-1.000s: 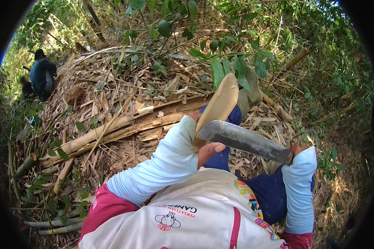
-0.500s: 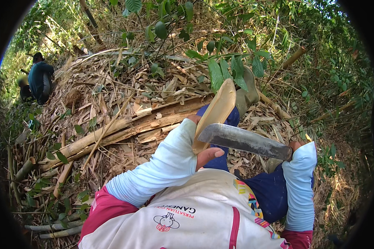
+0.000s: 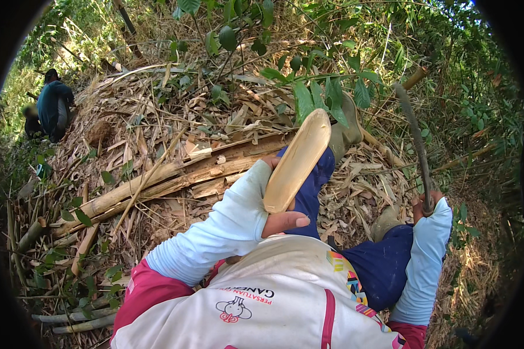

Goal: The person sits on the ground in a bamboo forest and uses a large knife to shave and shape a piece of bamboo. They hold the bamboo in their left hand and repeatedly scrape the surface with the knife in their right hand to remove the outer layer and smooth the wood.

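Note:
My left hand (image 3: 280,222) grips a pale, hollowed bamboo piece (image 3: 298,158) with a rounded far end. It slants up and away in front of my lap, hollow side showing; the thumb sticks out below its near end. Off to the right, my right hand (image 3: 427,203) is closed round the base of a machete (image 3: 416,134). The blade is raised with its narrow edge toward me, apart from the bamboo. The handle is mostly hidden in my fist and sleeve.
Split bamboo poles (image 3: 157,183) lie at the left on dry leaf litter (image 3: 198,125). A leafy branch (image 3: 332,96) hangs near the bamboo piece's tip, beside my boot (image 3: 348,125). Two other people (image 3: 55,110) sit at the far left. A cut stem (image 3: 414,78) leans behind the blade.
My right hand has swung the machete up and right, away from the bamboo piece, turning its blade from flat to edge-on. The bamboo piece has tilted slightly in my left hand.

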Motion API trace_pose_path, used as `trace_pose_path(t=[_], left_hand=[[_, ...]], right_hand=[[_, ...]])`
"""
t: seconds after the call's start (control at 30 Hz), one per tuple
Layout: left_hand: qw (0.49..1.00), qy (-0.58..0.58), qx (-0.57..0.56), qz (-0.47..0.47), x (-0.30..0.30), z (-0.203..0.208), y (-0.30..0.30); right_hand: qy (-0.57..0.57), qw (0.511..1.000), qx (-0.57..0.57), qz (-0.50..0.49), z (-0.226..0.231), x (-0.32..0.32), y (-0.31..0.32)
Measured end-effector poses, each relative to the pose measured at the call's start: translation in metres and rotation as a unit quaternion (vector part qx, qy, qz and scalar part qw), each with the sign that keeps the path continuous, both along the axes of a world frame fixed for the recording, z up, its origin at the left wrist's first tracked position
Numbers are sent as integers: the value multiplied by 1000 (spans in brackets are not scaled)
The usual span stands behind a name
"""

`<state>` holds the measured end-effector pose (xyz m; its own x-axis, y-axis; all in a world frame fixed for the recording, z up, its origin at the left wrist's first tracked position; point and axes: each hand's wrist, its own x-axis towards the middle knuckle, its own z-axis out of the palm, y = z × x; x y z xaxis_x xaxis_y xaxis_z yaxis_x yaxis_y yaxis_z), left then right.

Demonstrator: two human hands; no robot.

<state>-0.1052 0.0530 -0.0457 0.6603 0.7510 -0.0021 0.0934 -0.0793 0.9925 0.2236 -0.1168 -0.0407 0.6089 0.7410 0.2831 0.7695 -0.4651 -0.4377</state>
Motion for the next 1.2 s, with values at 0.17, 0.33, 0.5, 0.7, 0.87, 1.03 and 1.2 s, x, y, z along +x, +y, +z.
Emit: trace_pose_path(t=[0.17, 0.33, 0.5, 0.7, 0.87, 1.03, 1.2], left_hand=[[998, -19, -58, -15, 3, 4, 14], [994, -56, -87, -31, 6, 7, 17], [992, -46, -118, -30, 6, 20, 15], [996, -54, -63, -32, 3, 17, 10], [998, -38, 14, -46, -1, 6, 9], [994, -13, 80, -78, -4, 6, 10], [985, 18, 160, -67, -4, 5, 11]], right_hand=[[-17, 994, 18, 105, -2, -13, 3], [-15, 989, -36, 146, 11, -29, 6], [-43, 977, -56, 203, 14, -32, 6], [-103, 962, -89, 235, 13, -34, 9], [-157, 954, -92, 238, 13, -34, 9], [-170, 957, -111, 208, 8, -33, 7], [-146, 965, -109, 189, 10, -39, 8]])
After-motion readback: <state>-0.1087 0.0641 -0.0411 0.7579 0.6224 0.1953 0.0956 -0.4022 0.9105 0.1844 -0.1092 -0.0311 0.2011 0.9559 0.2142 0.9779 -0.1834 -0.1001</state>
